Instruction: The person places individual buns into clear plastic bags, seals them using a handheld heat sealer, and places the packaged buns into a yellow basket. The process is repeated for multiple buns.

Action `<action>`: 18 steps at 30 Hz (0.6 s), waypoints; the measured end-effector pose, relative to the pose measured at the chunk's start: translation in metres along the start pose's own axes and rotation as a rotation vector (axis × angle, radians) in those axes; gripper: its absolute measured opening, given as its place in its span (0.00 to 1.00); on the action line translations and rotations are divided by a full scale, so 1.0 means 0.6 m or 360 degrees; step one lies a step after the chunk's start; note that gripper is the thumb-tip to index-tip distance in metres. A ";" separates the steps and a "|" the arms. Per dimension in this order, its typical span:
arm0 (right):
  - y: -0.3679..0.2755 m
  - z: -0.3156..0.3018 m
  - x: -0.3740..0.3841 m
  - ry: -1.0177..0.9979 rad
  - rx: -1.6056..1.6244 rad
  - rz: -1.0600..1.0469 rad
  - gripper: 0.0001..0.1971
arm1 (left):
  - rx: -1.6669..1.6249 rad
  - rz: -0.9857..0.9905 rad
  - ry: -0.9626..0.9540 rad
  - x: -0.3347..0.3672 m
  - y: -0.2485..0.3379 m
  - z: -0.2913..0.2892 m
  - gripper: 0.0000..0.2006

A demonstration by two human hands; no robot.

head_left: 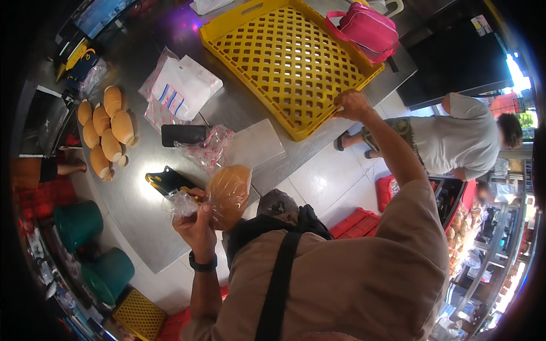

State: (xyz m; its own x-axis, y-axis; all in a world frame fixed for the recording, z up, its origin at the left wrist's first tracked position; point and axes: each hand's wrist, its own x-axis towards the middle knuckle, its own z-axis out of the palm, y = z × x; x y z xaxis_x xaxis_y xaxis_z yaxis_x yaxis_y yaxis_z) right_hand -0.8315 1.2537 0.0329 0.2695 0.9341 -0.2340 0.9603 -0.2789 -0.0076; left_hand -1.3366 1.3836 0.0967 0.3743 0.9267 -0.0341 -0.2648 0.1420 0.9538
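Note:
My left hand (196, 230), a dark watch on its wrist, is closed around the gathered neck of a clear plastic bag of bread (228, 196). The bagged bread hangs near the table's front edge, close to my chest. Just beyond that hand lies a black and yellow device (166, 181), partly hidden by the bag's plastic. Stretched out to the right, my right hand (352, 105) has its fingers curled over the near right rim of a yellow plastic crate (278, 105). The crate rests on the metal table with its lattice bottom showing.
Several bread rolls (102, 129) lie at the table's left. White plastic bags (185, 88), a dark phone (183, 135), crumpled wrap (209, 149) and a pale board (254, 146) lie mid-table. A pink bag (369, 33) overlaps the crate. Another person (455, 136) stands right; green bins (108, 275) stand left.

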 end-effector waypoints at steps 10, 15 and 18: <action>-0.253 -0.194 0.114 -0.0031 0.0590 -0.0765 0.23 | 0.0025 0.0094 0.0075 0.031 0.014 0.022 0.11; -0.393 -0.258 0.172 -0.0226 0.0797 -0.0534 0.26 | 0.0056 -0.0061 0.0181 0.036 0.031 0.019 0.09; -0.419 -0.259 0.224 -0.0183 0.0750 -0.0305 0.26 | 0.0054 -0.0058 0.0238 0.027 0.033 0.006 0.09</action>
State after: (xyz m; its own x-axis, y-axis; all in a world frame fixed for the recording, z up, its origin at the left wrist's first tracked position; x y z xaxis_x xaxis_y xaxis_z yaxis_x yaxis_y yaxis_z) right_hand -1.0256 1.4842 0.1544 0.0572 0.9551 -0.2906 0.8475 -0.2003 -0.4915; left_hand -1.3323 1.4003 0.1162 0.2457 0.9630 -0.1107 -0.2223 0.1671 0.9606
